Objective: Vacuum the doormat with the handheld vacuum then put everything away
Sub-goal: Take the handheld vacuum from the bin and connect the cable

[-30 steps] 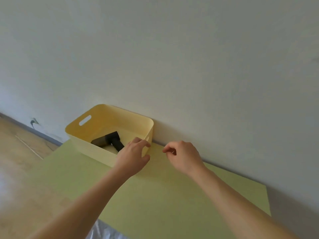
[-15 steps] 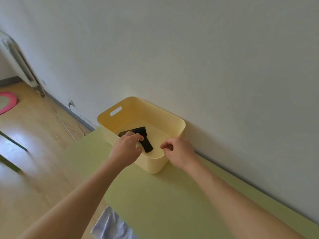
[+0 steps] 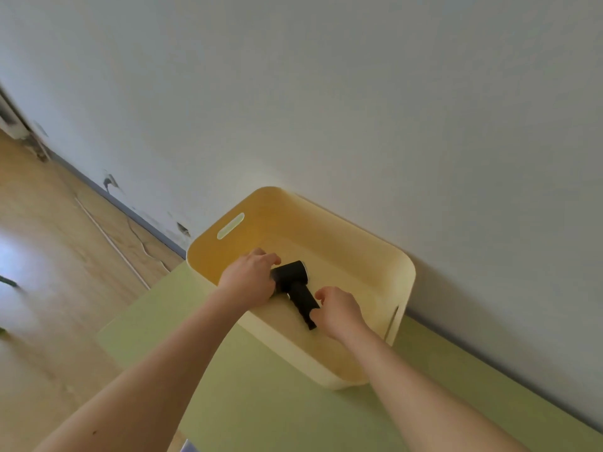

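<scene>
Yellow bin (image 3: 329, 228) on green mat (image 3: 261, 406), against white wall (image 3: 326, 93); wooden floor (image 3: 49, 243) left. Inside: black handheld vacuum (image 3: 295, 287). Your left hand (image 3: 248, 282) grips its body, your right hand (image 3: 341, 313) its handle.

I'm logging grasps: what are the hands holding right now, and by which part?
Both hold the black T-shaped handheld vacuum inside the pale yellow plastic bin: the left hand grips its barrel end, the right hand its handle's tip.

One yellow bin (image 3: 342, 236) had one black handheld vacuum (image 3: 295, 287) inside it, one green mat (image 3: 261, 402) beneath it, and two hands within it, left hand (image 3: 249, 282) and right hand (image 3: 339, 313).
</scene>
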`<state>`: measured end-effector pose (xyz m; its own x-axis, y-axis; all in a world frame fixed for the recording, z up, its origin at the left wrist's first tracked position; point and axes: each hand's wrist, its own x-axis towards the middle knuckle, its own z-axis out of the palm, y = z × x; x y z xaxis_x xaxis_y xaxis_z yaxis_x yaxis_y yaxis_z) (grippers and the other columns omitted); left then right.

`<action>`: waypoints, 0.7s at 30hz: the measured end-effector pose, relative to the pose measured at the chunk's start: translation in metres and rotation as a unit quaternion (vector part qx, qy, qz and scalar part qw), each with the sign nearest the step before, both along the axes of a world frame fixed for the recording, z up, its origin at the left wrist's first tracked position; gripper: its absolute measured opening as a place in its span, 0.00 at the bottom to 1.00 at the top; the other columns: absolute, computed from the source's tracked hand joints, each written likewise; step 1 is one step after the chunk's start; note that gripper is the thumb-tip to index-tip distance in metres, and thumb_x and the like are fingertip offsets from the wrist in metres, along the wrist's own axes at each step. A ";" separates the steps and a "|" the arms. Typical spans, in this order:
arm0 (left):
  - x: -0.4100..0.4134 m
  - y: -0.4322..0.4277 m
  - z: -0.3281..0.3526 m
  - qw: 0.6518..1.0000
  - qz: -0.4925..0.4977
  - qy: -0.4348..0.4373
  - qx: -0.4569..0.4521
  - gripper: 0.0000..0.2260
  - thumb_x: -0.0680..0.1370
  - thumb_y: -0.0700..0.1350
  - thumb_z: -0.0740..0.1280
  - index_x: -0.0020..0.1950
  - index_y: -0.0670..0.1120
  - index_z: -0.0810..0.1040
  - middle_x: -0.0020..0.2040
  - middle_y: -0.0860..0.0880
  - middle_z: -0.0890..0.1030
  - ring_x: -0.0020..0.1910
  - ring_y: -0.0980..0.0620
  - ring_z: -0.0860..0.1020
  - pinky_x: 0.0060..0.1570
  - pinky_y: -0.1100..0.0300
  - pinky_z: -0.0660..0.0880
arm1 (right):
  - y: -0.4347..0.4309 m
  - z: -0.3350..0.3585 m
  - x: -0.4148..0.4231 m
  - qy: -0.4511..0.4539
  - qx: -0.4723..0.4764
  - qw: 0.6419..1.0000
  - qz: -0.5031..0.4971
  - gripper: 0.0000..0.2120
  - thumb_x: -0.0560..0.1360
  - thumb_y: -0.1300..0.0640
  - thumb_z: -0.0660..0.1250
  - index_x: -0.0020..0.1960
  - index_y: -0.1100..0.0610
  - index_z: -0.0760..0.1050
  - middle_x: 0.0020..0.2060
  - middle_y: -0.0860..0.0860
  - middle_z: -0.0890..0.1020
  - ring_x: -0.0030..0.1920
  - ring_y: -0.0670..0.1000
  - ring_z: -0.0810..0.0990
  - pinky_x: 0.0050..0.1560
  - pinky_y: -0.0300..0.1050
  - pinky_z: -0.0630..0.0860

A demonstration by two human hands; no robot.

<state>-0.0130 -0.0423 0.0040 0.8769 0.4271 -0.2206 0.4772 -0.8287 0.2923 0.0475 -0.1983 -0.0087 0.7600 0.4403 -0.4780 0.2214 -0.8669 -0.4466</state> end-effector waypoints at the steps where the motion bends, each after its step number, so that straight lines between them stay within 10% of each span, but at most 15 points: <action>1: 0.005 0.003 -0.005 1.000 -0.017 0.017 0.003 0.19 0.78 0.44 0.59 0.69 0.54 0.68 0.67 0.50 0.70 0.63 0.48 0.72 0.56 0.55 0.75 | 0.006 -0.010 0.004 0.005 -0.021 1.000 0.006 0.19 0.76 0.60 0.63 0.68 0.57 0.71 0.62 0.55 0.78 0.59 0.56 0.78 0.58 0.47 0.77; 13: 0.025 0.017 -0.034 0.998 -0.039 0.002 -0.044 0.19 0.76 0.43 0.61 0.67 0.53 0.70 0.63 0.50 0.73 0.59 0.48 0.73 0.51 0.55 0.74 | 0.040 -0.071 0.031 0.001 -0.123 0.990 0.072 0.23 0.72 0.58 0.68 0.64 0.58 0.66 0.56 0.56 0.76 0.54 0.57 0.78 0.42 0.45 0.70; 21: 0.026 0.012 -0.011 0.989 0.013 -0.131 -0.066 0.18 0.78 0.42 0.61 0.67 0.54 0.70 0.68 0.53 0.70 0.59 0.52 0.74 0.44 0.64 0.71 | 0.028 -0.045 0.035 0.293 0.067 0.937 -0.179 0.14 0.73 0.63 0.66 0.57 0.62 0.70 0.45 0.58 0.78 0.37 0.52 0.78 0.42 0.45 0.81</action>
<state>0.0127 -0.0299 -0.0066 0.9007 0.4324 -0.0418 0.3906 -0.7639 0.5137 0.0825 -0.1704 -0.0535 0.4950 0.2926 -0.8182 -0.3905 -0.7663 -0.5102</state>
